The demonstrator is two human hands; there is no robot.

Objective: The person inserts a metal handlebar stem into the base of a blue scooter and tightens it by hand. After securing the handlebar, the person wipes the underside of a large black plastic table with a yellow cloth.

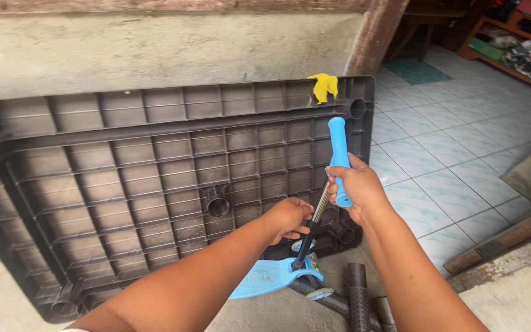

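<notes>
Concrete floor [265,313] lies below my hands, tiles [437,166] rightward. My right hand [354,187] clenches the blue grip [339,157]; my left hand [289,218] grasps the scooter stem [312,224].

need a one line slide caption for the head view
Right hand grips a blue handlebar grip, left hand holds the scooter stem, before an upturned brown plastic table.

The left hand [288,218] covers the scooter stem [312,222] where it grips. The right hand [354,187] hides the blue handlebar grip's [339,158] middle. At six o'clock, the dark tubes [357,301] run off the bottom edge. At nine o'clock, the upturned plastic tabletop [155,178] is cropped.
</notes>
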